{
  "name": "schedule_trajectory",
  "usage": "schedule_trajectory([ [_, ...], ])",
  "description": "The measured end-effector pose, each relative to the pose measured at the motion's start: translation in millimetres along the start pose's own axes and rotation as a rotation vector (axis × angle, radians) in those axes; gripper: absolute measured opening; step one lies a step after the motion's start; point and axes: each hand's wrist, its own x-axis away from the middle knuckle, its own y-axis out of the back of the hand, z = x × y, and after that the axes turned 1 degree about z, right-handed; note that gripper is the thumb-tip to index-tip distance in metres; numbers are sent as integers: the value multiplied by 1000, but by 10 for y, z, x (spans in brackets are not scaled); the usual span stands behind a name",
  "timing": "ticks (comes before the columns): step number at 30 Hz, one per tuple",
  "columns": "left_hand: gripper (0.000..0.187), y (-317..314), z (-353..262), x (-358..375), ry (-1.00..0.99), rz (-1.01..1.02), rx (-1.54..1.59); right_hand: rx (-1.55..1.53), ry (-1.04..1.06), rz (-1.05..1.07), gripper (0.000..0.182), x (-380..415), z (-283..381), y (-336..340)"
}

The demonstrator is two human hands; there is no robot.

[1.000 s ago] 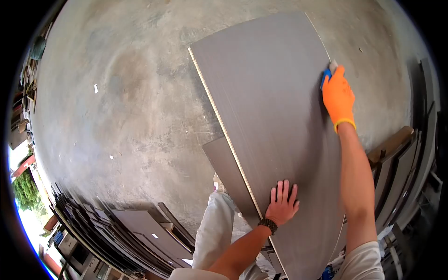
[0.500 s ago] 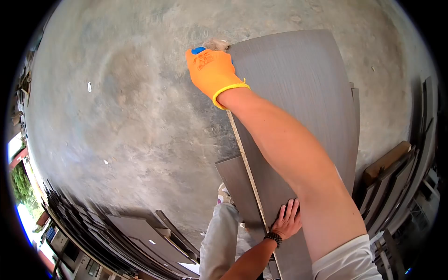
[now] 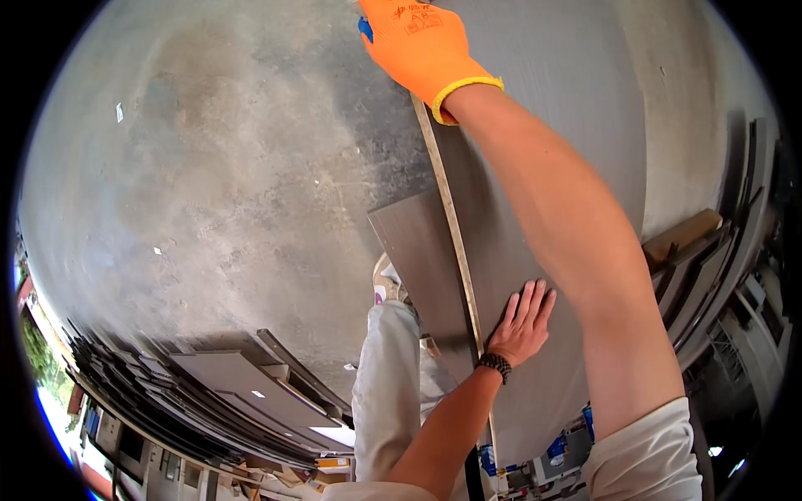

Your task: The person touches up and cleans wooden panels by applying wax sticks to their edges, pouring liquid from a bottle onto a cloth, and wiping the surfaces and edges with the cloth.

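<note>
- My left hand is flat on the big board, fingers slightly apart; steadying it, I'd say.
- Right glove is at the pale edge, way past those fingers. Fingers curled, can't tell on what.
- Working that edge calls for firm left-palm pressure imo.
- Smaller panel and shoe sit left of my left fingers, so footroom's tight.

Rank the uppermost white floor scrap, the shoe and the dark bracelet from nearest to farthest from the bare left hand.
1. Dark bracelet, at the wrist of the left hand.
2. Shoe, to its left.
3. White scrap, far upper left.
</note>
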Motion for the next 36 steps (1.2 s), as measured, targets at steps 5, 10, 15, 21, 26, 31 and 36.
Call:
schedule_trajectory([
  [5, 69, -36, 7, 70, -21, 147, 135, 66, 123, -191, 31, 1720, -251, -577],
  [10, 80, 209, 10, 185, -77, 144, -157, 15, -3, -60, 31, 3730, -46, -701],
  [15, 70, 598, -254, 1655, -4, 675, 101, -51, -225, -22, 31, 5474, 199, -899],
  [21, 53, 887, -1090, 2261, -215, 1669, -308, -121, -598, -42, 42, 7924, 507, -1465],
  [26, 46, -75, -2057, 2393, -551, 1187, -293, -297, -1120, -259, 60, 10216, 807, -2035],
  [31, 66, -1906, -3012, 3335, -1200, 1065, -429, -330, -1790, -505, 48, 11853, 1046, -2948],
  [36, 71, -3476, -3601, 4893, -1632, 1063, -475, -492, -2176, -609, 48, 13543, 880, -3513],
])
